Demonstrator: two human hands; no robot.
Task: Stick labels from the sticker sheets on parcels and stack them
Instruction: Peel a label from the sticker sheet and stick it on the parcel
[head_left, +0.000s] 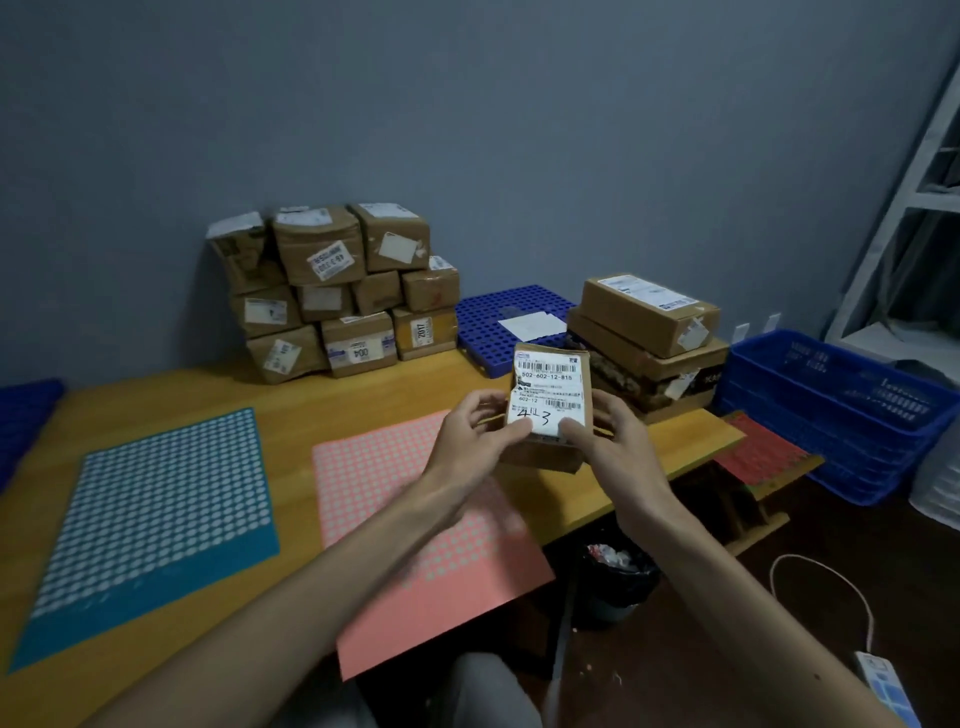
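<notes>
- A wooden counter (311, 395) was seen against a grey wall, carrying the sheets and parcels.
- A blue sticker sheet (150, 525) was laid flat on the counter's left part, with a pink sticker sheet (415, 571) just beside it on the right, its near corner overhanging the counter edge.
- A stack of labelled parcels (332, 291) was piled at the back against the wall.
- A blue crate (831, 415) was placed off the counter's right end.
- A smaller pile of parcels (649, 332) was stacked at the back right.
- One brown parcel (550, 395) was held up above the counter's right part, its white shipping label turned towards the camera.
- The parcel was clasped between both grips: the left grip (467, 441) was curled round its left edge and the right grip (608, 441) round its right edge, both thumbs pressed on the label's lower part.
</notes>
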